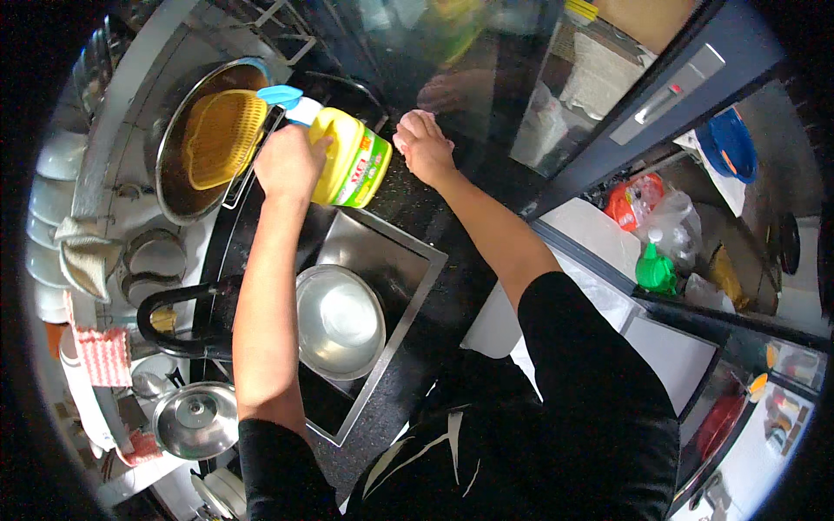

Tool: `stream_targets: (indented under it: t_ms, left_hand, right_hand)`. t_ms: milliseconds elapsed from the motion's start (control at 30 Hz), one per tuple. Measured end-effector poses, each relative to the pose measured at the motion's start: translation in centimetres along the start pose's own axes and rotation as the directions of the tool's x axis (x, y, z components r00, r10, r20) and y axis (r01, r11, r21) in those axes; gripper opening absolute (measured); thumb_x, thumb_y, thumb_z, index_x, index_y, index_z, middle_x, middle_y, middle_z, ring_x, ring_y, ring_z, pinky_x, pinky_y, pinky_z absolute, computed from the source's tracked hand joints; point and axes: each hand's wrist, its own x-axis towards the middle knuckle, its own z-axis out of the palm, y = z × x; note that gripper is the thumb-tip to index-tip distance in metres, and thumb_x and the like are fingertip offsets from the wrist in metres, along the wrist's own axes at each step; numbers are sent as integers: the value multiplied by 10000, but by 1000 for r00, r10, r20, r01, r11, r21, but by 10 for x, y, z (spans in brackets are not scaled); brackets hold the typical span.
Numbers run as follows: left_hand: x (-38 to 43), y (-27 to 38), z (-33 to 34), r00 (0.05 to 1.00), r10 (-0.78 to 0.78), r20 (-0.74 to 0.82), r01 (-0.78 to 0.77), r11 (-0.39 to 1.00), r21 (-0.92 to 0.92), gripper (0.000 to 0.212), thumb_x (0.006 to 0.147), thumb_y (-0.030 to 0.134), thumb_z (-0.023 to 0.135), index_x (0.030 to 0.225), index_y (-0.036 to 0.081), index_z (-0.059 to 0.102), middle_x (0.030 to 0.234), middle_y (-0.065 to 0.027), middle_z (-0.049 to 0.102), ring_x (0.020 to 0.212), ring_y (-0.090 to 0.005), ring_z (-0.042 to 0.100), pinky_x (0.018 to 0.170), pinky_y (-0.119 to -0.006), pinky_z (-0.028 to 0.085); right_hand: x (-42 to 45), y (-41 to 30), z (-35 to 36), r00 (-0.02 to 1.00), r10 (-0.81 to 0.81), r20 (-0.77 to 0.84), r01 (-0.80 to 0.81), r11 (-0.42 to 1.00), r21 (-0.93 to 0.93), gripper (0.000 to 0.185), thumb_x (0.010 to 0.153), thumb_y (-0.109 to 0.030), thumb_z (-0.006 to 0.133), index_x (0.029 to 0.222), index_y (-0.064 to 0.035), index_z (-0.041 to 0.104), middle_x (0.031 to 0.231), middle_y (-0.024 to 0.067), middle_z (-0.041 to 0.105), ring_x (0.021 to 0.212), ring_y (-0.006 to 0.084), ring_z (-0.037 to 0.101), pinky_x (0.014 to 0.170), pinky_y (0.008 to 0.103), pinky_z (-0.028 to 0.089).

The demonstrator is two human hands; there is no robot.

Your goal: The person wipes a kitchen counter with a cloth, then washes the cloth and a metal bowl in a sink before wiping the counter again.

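My left hand (pixel 290 163) grips a yellow spray bottle (pixel 355 159) with a blue and white trigger head, held tilted over the dark speckled countertop (pixel 417 215). To its right, my right hand (pixel 427 150) holds a crumpled pink cloth (pixel 417 120) against or just in front of a dark glossy panel (pixel 495 84), which mirrors the hand. Just left of the bottle, a yellow plastic basket (pixel 221 140) rests in a large metal basin (pixel 171 189). Below my hands, a round metal bowl (pixel 341 322) sits in the sink (pixel 397 260).
A black curved faucet (pixel 156 319) reaches beside the sink. A metal lid (pixel 195 420), stacked bowls (pixel 52 195) and a red-and-white cloth (pixel 104 357) are at left. On the right, past a dark frame with a handle (pixel 671 94), are a green bottle (pixel 655 270) and plastic bags (pixel 674 225).
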Motion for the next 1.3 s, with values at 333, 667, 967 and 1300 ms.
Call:
stream_targets:
  t_ms: [333, 667, 967, 1300]
  left_hand:
    - [13, 25, 0, 1000, 28, -14, -28, 999, -43, 395, 814, 469, 614, 949, 103, 677, 855, -165, 679, 787, -328, 665, 689, -434, 531]
    - [-41, 27, -3, 923, 62, -380, -173, 949, -265, 351, 839, 282, 623, 1100, 49, 602, 1052, -145, 645, 1014, -293, 605, 976, -460, 381]
    - [-271, -9, 12, 972, -148, -182, -23, 712, -702, 172, 812, 28, 591, 978, 30, 632, 1045, -139, 647, 1046, -316, 589, 945, -383, 424]
    - [-501, -71, 42, 889, -444, 113, 397, 623, -674, 132, 848, 38, 578, 964, -7, 623, 937, -142, 653, 849, -273, 636, 774, -341, 497]
  right_hand:
    - [-128, 47, -171, 990, 137, 34, -131, 982, -135, 358, 807, -23, 532, 1164, -27, 551, 1281, 185, 494, 1194, 384, 450, 1027, 451, 340]
    - [-222, -106, -136, 940, 79, 332, -215, 893, 396, 448, 779, -128, 593, 1224, -168, 561, 1299, 94, 496, 1183, 282, 463, 920, 392, 424]
    - [-171, -46, -156, 874, 178, 452, -478, 476, 738, 268, 787, -166, 659, 1032, -58, 650, 1156, 158, 554, 1033, 262, 554, 827, 366, 461]
    - [-155, -15, -129, 928, -256, 271, 223, 964, 147, 558, 811, -161, 591, 1327, -37, 419, 1399, 218, 359, 1238, 459, 367, 1066, 496, 278]
